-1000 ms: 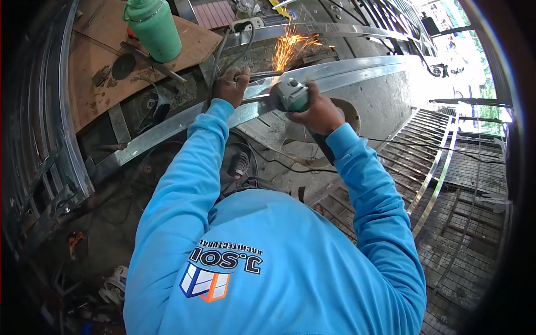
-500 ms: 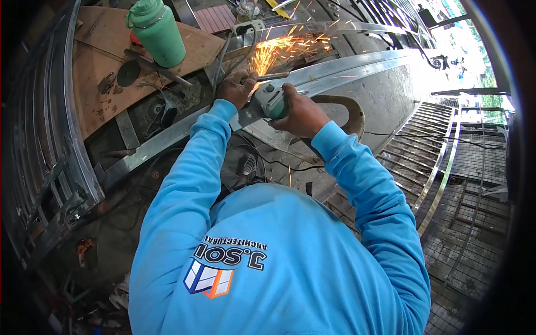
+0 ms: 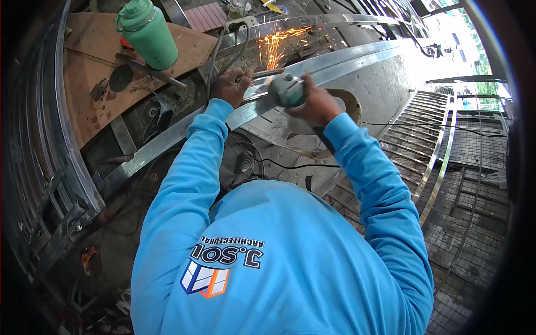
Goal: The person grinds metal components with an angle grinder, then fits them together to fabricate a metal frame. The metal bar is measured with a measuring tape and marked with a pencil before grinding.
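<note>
My right hand point(image 3: 319, 106) is wrapped round a green and grey angle grinder point(image 3: 289, 90), which is smeared by motion. Orange sparks point(image 3: 273, 47) spray up and away just beyond it. My left hand point(image 3: 233, 86) is closed round the near end of a thin metal piece point(image 3: 268, 73), to the left of the grinder. Under both hands a long silver metal bar point(image 3: 167, 140) runs from lower left to upper right. The point where the disc meets the metal is hidden.
A green bottle point(image 3: 153, 42) stands on a brown board point(image 3: 89, 42) with a dark disc point(image 3: 120, 77). A black cable point(image 3: 290, 166) trails below the hands. Slatted metal frames point(image 3: 416, 134) lie on the right; long metal profiles point(image 3: 50, 111) stand at the left.
The grinder and my right hand have moved right and slightly away from my left hand. The spark stream is thinner, and the whole view has shifted slightly.
</note>
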{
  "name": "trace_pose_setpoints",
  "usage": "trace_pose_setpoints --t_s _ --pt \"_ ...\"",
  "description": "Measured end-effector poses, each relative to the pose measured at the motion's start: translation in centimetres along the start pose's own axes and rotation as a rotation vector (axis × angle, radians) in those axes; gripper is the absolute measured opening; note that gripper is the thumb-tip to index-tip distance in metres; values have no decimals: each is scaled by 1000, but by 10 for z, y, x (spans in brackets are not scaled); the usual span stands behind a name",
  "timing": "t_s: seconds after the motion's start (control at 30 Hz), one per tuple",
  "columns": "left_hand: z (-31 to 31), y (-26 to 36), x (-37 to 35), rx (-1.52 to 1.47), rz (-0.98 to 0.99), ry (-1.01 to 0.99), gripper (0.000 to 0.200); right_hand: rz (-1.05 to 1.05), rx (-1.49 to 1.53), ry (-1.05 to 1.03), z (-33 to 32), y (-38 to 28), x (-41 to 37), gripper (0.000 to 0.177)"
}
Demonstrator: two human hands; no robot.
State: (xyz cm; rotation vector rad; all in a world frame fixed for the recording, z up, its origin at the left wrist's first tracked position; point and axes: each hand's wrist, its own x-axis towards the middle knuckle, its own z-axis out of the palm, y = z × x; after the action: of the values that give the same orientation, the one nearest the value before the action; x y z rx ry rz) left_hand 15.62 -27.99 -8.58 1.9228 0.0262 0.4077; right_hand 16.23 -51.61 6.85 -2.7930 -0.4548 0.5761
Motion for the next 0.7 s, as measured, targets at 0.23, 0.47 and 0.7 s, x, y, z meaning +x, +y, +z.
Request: trace_pose_setpoints --t_s 0.23,0.47,0.7 --pt "-2 3 0 9 -43 -44 38 98 -5 52 -17 45 16 104" --pt "3 3 -2 -31 -51 52 39 -6 81 -91 2 -31 0 94" --pt "4 -5 0 -95 -218 29 44 120 100 96 6 39 7 99"
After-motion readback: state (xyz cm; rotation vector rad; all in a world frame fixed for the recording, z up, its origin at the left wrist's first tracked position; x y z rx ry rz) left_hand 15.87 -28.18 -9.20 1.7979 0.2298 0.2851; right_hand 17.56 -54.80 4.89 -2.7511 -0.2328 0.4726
